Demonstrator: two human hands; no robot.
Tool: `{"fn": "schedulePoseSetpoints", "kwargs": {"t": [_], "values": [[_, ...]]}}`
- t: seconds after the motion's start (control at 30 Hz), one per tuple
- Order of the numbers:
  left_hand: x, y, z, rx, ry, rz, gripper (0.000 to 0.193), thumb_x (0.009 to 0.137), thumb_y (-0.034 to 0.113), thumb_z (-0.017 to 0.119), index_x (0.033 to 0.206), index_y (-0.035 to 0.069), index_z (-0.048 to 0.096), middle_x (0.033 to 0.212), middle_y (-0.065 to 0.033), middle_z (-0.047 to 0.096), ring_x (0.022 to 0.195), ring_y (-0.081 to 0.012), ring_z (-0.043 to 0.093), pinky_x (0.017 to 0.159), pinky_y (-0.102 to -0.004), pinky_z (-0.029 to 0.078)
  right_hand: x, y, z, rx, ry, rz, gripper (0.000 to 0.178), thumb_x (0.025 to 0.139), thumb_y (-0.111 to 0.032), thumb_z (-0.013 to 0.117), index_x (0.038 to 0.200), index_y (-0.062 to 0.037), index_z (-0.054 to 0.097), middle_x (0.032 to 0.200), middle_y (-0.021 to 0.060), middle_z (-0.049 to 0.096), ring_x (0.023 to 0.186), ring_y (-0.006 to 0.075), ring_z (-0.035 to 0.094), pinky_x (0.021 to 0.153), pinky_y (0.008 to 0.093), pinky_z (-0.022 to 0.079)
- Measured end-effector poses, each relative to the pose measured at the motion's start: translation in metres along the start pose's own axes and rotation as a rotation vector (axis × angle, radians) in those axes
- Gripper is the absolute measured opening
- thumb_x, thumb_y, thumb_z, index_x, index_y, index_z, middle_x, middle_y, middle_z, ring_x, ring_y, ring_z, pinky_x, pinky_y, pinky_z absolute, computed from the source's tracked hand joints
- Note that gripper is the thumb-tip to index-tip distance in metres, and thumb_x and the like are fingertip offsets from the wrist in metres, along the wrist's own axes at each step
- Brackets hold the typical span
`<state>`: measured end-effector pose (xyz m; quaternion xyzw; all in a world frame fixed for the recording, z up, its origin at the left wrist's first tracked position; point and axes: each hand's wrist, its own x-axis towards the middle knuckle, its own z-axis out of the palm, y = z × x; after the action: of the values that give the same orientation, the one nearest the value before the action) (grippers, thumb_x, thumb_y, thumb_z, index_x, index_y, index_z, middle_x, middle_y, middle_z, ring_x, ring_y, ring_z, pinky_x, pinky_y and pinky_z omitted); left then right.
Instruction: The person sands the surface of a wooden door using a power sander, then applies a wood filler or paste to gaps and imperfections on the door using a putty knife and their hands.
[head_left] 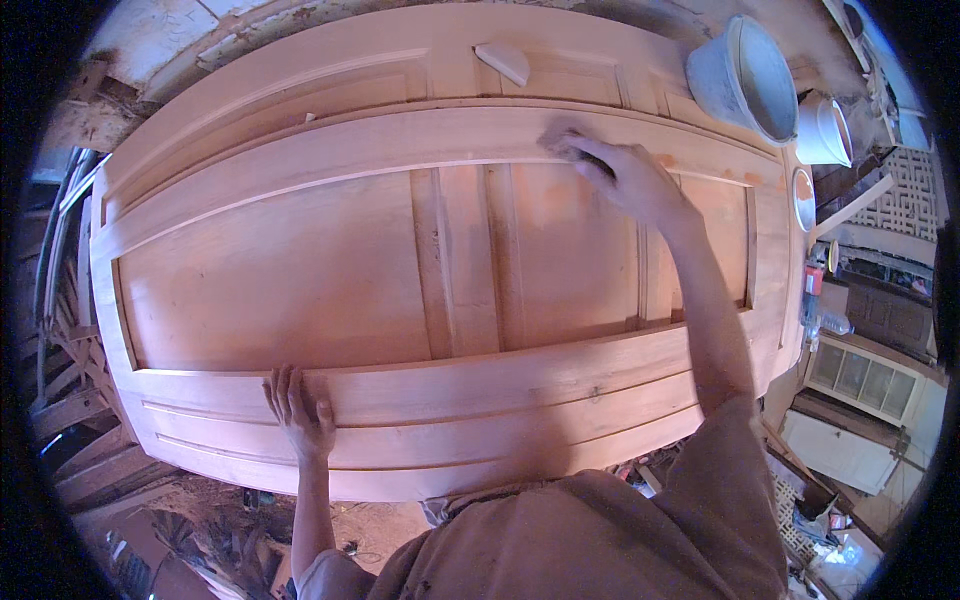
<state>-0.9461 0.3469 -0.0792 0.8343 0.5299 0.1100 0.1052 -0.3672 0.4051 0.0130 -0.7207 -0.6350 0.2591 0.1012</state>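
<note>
A large panelled wooden door [290,265], pale and reddish with dust, lies flat in front of me. My left hand [302,412] rests on its near rail with the fingers stretched out, holding nothing. Farther off, to the right, my right hand [622,180] is closed over a small dark pad [563,134] pressed to the far rail. Motion blurs the pad, and the fingers partly cover it, so its exact kind is unclear. Reddish-orange patches show on the wood near that hand.
A pale, flat-edged piece [503,64] lies on the far panelling. At the far right stand a grey bucket [715,85], a white bucket [822,130] and a round container [804,198]. A clear bottle [836,323] lies beyond the right edge. Timber pieces [95,440] are stacked at left.
</note>
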Motion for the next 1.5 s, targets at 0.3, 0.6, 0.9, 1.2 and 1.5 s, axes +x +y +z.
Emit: {"fn": "schedulePoseSetpoints", "kwargs": {"t": [0.3,0.6,0.9,1.2,1.5], "values": [[-0.006,-0.009,0.004,-0.043,0.012,0.007,0.069,0.102,0.055,0.032,0.134,-0.002,0.053,0.141,-0.0223,0.052,0.139,-0.042,0.041,0.117,-0.0607,0.021,0.026,0.034,-0.023,-0.152,-0.232,-0.16,0.036,0.098,-0.029,0.061,0.131,-0.014,0.063,0.093,0.0188,0.071,0.08,0.0352,0.067,0.077,0.0432,0.054],[-0.006,-0.006,0.003,-0.017,0.004,0.003,0.069,0.102,0.056,0.032,0.135,-0.002,0.053,0.141,-0.0222,0.052,0.139,-0.0425,0.04,0.117,-0.0606,0.022,-0.034,0.09,-0.062,-0.002,-0.054,0.082,0.04,0.101,-0.03,0.061,0.136,-0.0106,0.061,0.088,0.0074,0.073,0.071,0.0194,0.064,0.07,0.0336,0.053],[-0.004,-0.006,0.004,-0.024,0.023,0.01,0.066,0.102,0.054,0.033,0.133,0.0,0.053,0.137,-0.0212,0.053,0.137,-0.042,0.042,0.117,-0.0614,0.023,-0.044,0.01,0.055,0.418,0.304,0.172,0.043,0.099,-0.026,0.062,0.14,-0.0118,0.057,0.12,0.014,0.07,0.084,0.0177,0.065,0.078,0.0345,0.052],[-0.005,-0.004,0.003,-0.034,0.013,0.002,0.063,0.102,0.051,0.035,0.132,-0.001,0.054,0.138,-0.0217,0.053,0.138,-0.0419,0.041,0.118,-0.0606,0.022,-0.009,-0.026,0.097,0.07,0.289,0.493,0.042,0.1,-0.014,0.057,0.141,-0.007,0.053,0.12,0.0214,0.068,0.105,0.0319,0.069,0.09,0.0387,0.053],[0.0,-0.004,0.001,-0.026,0.002,0.022,0.061,0.102,0.048,0.036,0.132,-0.003,0.054,0.139,-0.0228,0.052,0.138,-0.0421,0.041,0.118,-0.06,0.022,-0.025,-0.007,0.086,0.193,0.448,0.365,0.046,0.101,-0.013,0.055,0.146,-0.009,0.049,0.119,0.0212,0.064,0.104,0.0297,0.067,0.09,0.0372,0.052]]}}
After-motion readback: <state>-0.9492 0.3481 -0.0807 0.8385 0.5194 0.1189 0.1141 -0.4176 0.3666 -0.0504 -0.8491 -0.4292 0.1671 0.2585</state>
